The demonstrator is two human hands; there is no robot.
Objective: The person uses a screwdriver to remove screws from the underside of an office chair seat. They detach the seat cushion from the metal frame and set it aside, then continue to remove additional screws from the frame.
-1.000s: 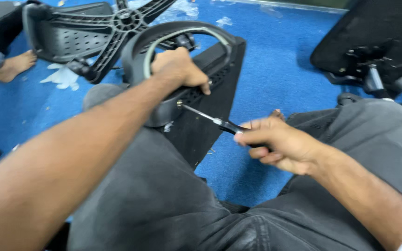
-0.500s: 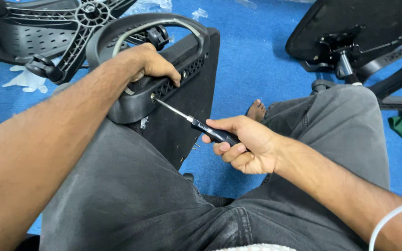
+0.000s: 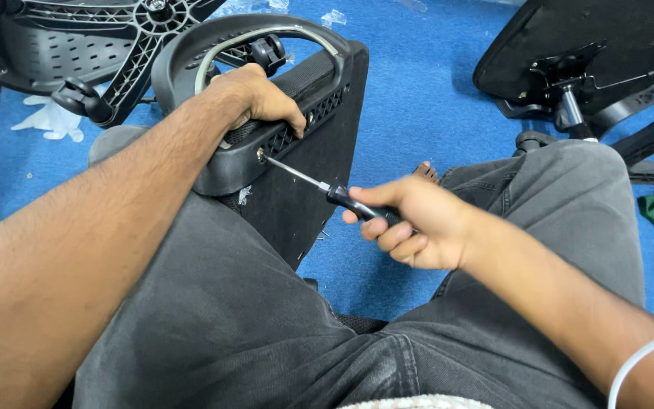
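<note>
Right hand (image 3: 418,227) first: we have it wrapped tight around the dark handle of a screwdriver (image 3: 327,188), whose thin metal shaft runs up and left until its tip sits at a screw hole in the grey armrest bracket (image 3: 228,170). Our left hand (image 3: 255,98) is curled firmly over the top of that bracket, pinning it against the black chair panel (image 3: 319,151) that stands between our knees. Compared with a second ago, both hands keep the same grip and the tip is at the same spot; mostly our head has shifted, so the work now sits higher and more central in view. We read that as the screw being worked steadily, not yet finished. The armrest is a looped grey plastic piece, with a perforated strip beneath it. Beyond it lies a black star-shaped wheeled chair base (image 3: 115,45) on the blue floor (image 3: 418,98), and another upturned chair seat (image 3: 592,53) at right.
</note>
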